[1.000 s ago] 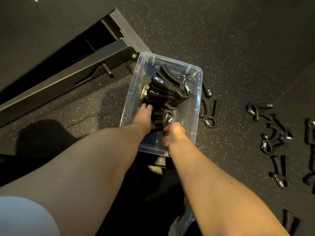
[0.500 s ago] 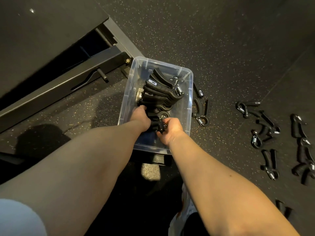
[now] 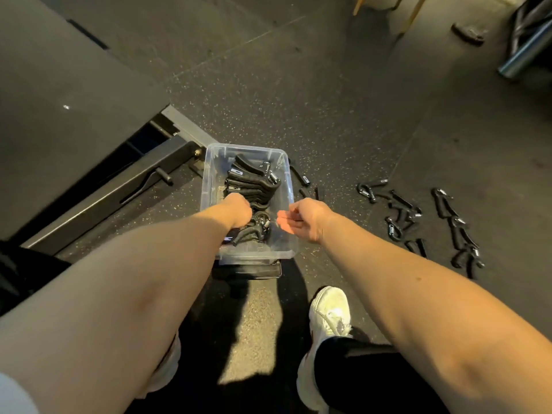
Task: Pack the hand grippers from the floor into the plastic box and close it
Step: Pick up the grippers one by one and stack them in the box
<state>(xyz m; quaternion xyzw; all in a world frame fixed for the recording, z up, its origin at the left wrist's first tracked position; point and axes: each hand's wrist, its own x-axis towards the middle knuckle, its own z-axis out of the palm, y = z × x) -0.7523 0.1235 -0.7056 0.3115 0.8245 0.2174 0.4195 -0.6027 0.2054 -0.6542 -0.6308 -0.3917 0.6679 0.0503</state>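
Observation:
A clear plastic box (image 3: 291, 201) stands open on the black rubber floor, with several black hand grippers (image 3: 252, 182) stacked inside. My left hand (image 3: 236, 212) is in the box, its fingers curled down onto the near end of the stack; the fingertips are hidden. Just above the box's right rim, my right hand (image 3: 304, 221) hovers with loosely curled fingers and holds nothing. One loose hand gripper (image 3: 300, 176) lies against the box's right side. Several more hand grippers (image 3: 400, 213) are scattered on the floor further right.
A dark bench pad with a metal frame (image 3: 119, 186) runs along the left, touching the box's far left corner. A flat dark piece (image 3: 254, 271) shows under the box's near edge. My white shoe (image 3: 328, 312) is just behind the box. A metal rack (image 3: 525, 46) is far right.
My right hand has come out of the box and moved right, over the rim. My left hand stays on the stack. The view has pulled back and tilted up.

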